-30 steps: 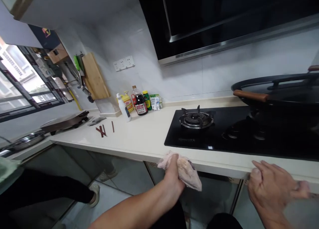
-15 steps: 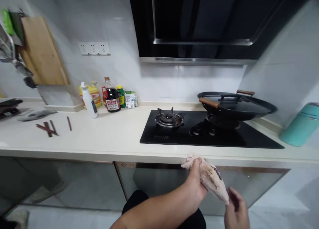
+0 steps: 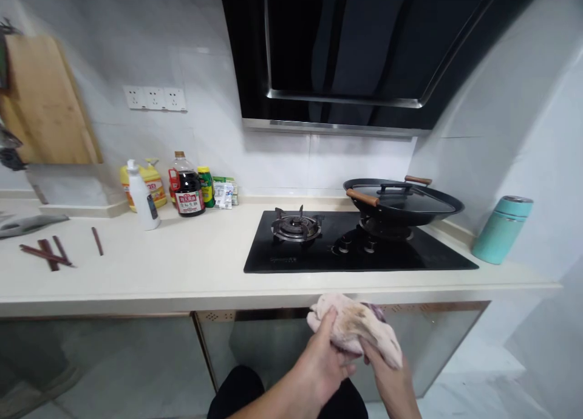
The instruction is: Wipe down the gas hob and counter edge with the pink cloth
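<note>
A pale cloth [image 3: 350,320] with brownish stains and a dark purple patch is bunched up in front of the counter's front edge. My left hand [image 3: 321,352] grips its left side, thumb on top and fingers beneath. On the right side, my right hand [image 3: 387,370] holds the cloth from below, with part of it draped over the fingers. Behind the cloth, the black gas hob [image 3: 314,258] is set into the white counter [image 3: 191,261].
A lidded wok [image 3: 405,209] stands on the right burner, with a teal canister [image 3: 501,231] beyond it. To the left are a white spray bottle [image 3: 143,200], a soy sauce bottle [image 3: 189,191] and several dark brown sticks [image 3: 48,255]. A range hood [image 3: 337,54] hangs overhead.
My right hand has moved in and taken hold of the cloth's right side. The cloth is more bunched and has shifted slightly left in view. The camera has turned a little right.
</note>
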A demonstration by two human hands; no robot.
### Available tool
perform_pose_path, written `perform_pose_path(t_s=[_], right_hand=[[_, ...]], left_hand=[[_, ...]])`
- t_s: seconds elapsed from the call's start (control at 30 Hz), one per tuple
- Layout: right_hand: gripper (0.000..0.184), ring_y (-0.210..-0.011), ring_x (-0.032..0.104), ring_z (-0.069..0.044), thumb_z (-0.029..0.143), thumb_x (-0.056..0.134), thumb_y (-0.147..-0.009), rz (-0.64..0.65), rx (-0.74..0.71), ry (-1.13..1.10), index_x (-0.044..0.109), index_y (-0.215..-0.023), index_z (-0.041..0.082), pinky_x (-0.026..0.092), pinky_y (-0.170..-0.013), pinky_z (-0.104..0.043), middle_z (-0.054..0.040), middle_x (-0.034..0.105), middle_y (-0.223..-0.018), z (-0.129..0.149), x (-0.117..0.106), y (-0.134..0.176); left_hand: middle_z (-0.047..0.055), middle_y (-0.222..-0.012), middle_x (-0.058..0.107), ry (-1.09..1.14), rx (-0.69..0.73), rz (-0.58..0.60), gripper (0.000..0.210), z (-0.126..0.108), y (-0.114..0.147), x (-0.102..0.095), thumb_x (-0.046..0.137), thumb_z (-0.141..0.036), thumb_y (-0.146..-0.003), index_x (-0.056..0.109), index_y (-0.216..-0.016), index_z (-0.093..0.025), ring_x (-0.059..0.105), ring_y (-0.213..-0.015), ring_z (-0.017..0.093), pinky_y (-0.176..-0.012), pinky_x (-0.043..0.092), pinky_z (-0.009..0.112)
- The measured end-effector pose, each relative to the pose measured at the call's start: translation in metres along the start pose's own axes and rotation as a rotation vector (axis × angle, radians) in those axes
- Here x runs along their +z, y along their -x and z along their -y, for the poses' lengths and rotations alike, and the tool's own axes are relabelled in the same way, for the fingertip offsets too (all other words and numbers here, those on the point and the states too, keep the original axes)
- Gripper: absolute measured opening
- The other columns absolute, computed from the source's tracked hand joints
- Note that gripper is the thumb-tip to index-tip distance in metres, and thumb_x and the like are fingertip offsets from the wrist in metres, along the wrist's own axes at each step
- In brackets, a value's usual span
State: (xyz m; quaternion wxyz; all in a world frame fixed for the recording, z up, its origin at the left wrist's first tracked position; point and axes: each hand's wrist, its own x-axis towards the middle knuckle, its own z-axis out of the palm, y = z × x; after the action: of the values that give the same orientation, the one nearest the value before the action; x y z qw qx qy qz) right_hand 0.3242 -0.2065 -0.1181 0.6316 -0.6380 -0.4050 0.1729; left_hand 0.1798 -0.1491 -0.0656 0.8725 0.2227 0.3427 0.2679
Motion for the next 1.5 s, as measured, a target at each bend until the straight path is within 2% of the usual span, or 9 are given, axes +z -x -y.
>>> perform_pose_path(t_s=[0.13,0.3,0.4,0.53,0.7,0.9,1.1,1.33,1.5], right_hand=[[0.045,-0.106,0.067,-0.027,0.046,0.064,-0.088,0.164,-0.201,0.027,0.064,-0.127,0.024,0.057,-0.087,-0.039,-0.0077,0.071,-0.117,0.042,0.053,-0.019],[0.056,-0.112,0.056,-0.032,0.047,0.063,-0.093,-0.210,-0.649,0.318,0.053,-0.140,0.018,0.049,-0.094,-0.051,-0.0162,0.059,-0.124,0.067,0.113,-0.045],[0.033,-0.110,0.052,-0.029,0.036,0.059,-0.099,-0.331,-0.838,0.451,0.061,-0.129,0.023,0.045,-0.093,-0.048,-0.0140,0.053,-0.123,0.071,0.124,-0.047],[0.022,-0.099,0.051,-0.024,0.021,0.055,-0.099,-0.142,-0.994,0.612,0.071,-0.113,0.030,0.042,-0.086,-0.040,-0.0066,0.059,-0.113,0.076,0.120,-0.039],[0.059,-0.134,0.042,-0.035,0.020,0.060,-0.090,0.164,-1.043,0.840,0.052,-0.148,0.027,0.042,-0.104,-0.049,-0.0100,0.049,-0.151,0.075,0.107,-0.028],[0.084,-0.140,0.036,-0.048,0.036,0.083,-0.071,0.178,-1.036,0.821,0.050,-0.148,0.032,0.041,-0.105,-0.064,-0.0158,0.036,-0.160,0.065,0.111,-0.024],[0.085,-0.141,0.032,-0.051,0.039,0.087,-0.070,0.034,-0.968,0.854,0.051,-0.146,0.026,0.036,-0.104,-0.071,-0.0203,0.045,-0.152,0.072,0.165,-0.009],[0.055,-0.138,0.042,-0.040,0.025,0.060,-0.093,-0.065,-1.144,0.822,0.052,-0.147,0.025,0.043,-0.101,-0.060,-0.0131,0.056,-0.142,0.063,0.187,-0.015],[0.047,-0.138,0.045,-0.034,0.024,0.061,-0.096,-0.116,-1.257,0.770,0.055,-0.142,0.034,0.048,-0.100,-0.054,-0.0083,0.056,-0.143,0.045,0.169,-0.034]], left_hand=[[0.022,-0.129,0.067,0.132,-0.007,0.008,0.091,-0.018,0.016,-0.028,0.032,-0.083,-0.092,0.062,-0.129,-0.005,0.068,-0.103,0.025,-0.079,0.048,0.029],[0.019,-0.119,0.071,0.212,0.044,-0.044,0.091,-0.032,0.021,-0.050,0.037,-0.086,-0.088,0.057,-0.136,-0.012,0.070,-0.099,0.025,-0.077,0.050,0.030],[0.015,-0.102,0.073,0.241,0.089,-0.045,0.080,-0.038,0.022,-0.057,0.045,-0.078,-0.092,0.057,-0.135,-0.012,0.070,-0.087,0.022,-0.074,0.050,0.029],[0.014,-0.093,0.073,0.242,0.094,-0.021,0.077,-0.042,0.021,-0.062,0.048,-0.073,-0.094,0.060,-0.129,-0.006,0.069,-0.081,0.021,-0.072,0.051,0.028],[0.013,-0.104,0.074,0.208,0.115,0.072,0.075,-0.045,0.021,-0.063,0.044,-0.076,-0.094,0.064,-0.127,-0.012,0.069,-0.087,0.022,-0.078,0.051,0.031],[0.012,-0.099,0.075,-0.367,0.195,-0.038,0.081,-0.049,0.041,-0.097,0.056,-0.090,-0.073,0.069,-0.104,-0.016,0.067,-0.076,0.019,-0.066,0.041,0.027],[0.002,-0.070,0.066,-0.984,0.801,-0.452,0.048,-0.088,0.097,-0.137,0.064,-0.067,-0.080,0.066,-0.071,-0.020,0.061,-0.073,0.020,-0.072,0.045,0.031],[0.004,-0.085,0.071,-1.481,1.433,-0.597,0.027,-0.157,0.094,-0.096,0.052,-0.040,-0.095,0.065,-0.081,-0.022,0.064,-0.087,0.022,-0.085,0.047,0.036],[0.007,-0.086,0.072,-1.939,1.454,-0.621,0.028,-0.184,0.049,-0.088,0.049,-0.033,-0.096,0.066,-0.077,-0.022,0.064,-0.085,0.023,-0.079,0.045,0.037]])
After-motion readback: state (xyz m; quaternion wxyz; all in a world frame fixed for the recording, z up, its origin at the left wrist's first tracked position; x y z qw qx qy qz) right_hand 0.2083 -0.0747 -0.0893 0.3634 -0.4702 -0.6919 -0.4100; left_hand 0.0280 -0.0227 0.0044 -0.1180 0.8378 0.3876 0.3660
